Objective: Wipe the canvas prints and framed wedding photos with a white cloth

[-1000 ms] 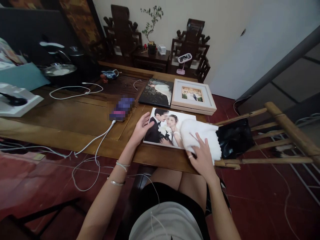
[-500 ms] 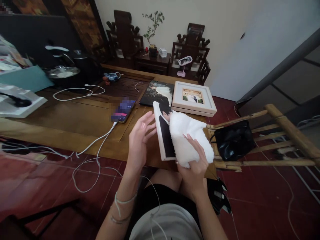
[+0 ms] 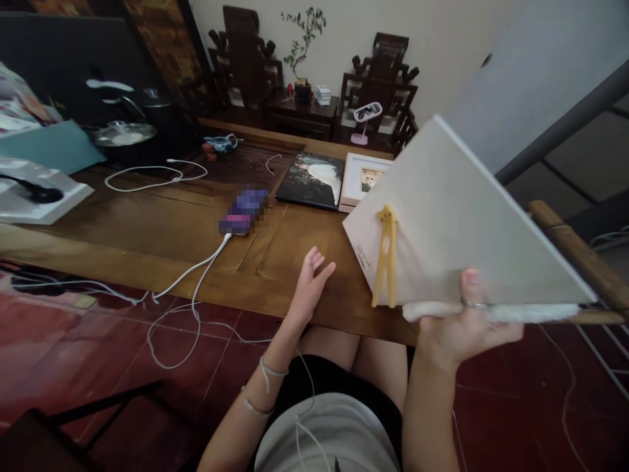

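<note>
My right hand (image 3: 457,334) grips the lower edge of a photo panel (image 3: 457,223), thumb on its pale back. The panel is tilted up on the right, its picture side turned away from me. A yellow folding stand (image 3: 386,255) is fixed to that back near the left corner. Along the lower edge shows a white fluffy cloth (image 3: 533,313), pinched between my fingers and the panel. My left hand (image 3: 311,282) holds nothing; its fingers are apart over the front of the wooden table (image 3: 196,275), left of the panel.
On the table lie a phone (image 3: 244,211) on a white cable, a dark photo panel (image 3: 312,180) and a white framed picture (image 3: 354,177), partly covered. A lidded pan (image 3: 125,134) and a white stand (image 3: 44,196) are at the left. A bamboo chair (image 3: 565,242) stands right.
The photo panel has swung to the right and turned from its picture side to its back, carried by my right hand with the cloth. My left hand has moved right and lower.
</note>
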Demonstrator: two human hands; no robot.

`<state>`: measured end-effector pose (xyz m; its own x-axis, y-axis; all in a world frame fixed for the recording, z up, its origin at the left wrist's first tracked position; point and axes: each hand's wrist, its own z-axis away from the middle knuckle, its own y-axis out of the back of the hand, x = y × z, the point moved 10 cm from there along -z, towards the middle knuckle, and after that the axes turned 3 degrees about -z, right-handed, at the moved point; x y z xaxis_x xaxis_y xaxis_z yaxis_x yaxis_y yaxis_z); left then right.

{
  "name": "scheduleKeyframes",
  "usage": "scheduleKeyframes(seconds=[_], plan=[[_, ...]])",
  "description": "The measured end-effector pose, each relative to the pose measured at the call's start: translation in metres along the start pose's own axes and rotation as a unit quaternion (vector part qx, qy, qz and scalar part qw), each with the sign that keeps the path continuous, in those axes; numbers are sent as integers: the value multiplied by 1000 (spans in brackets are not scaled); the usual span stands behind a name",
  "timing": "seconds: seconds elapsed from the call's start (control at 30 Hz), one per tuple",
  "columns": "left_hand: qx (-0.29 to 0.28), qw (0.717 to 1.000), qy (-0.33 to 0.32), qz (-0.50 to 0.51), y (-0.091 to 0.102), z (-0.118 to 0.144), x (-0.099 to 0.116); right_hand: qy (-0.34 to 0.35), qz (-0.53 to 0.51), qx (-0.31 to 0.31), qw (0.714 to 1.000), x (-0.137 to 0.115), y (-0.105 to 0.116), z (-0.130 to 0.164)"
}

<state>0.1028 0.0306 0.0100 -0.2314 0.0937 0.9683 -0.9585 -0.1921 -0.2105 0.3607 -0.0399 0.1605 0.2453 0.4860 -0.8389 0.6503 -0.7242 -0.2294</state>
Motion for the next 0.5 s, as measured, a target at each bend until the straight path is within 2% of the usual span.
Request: scheduleKeyframes(seconds=[0.07, 0.17, 0.23, 0.33, 0.43, 0.5], plan=[[-11, 998, 33, 49, -7, 1, -12, -6, -50, 53, 997, -8, 7, -2], [-82, 989, 49, 108, -31, 9, -7, -138, -118, 3, 983, 20, 0, 0], [-86, 987, 36, 129, -38, 15, 5, -218, -121, -40, 968, 45, -2, 6], [-26, 988, 46, 143, -29, 19, 10, -274, -103, -93, 952, 72, 1, 14], [-26, 985, 85, 151, -20, 17, 2, -291, -98, -74, 949, 89, 16, 13], [-24, 986, 94, 135, -7, 10, -2, -287, -96, -50, 952, 95, 30, 8]])
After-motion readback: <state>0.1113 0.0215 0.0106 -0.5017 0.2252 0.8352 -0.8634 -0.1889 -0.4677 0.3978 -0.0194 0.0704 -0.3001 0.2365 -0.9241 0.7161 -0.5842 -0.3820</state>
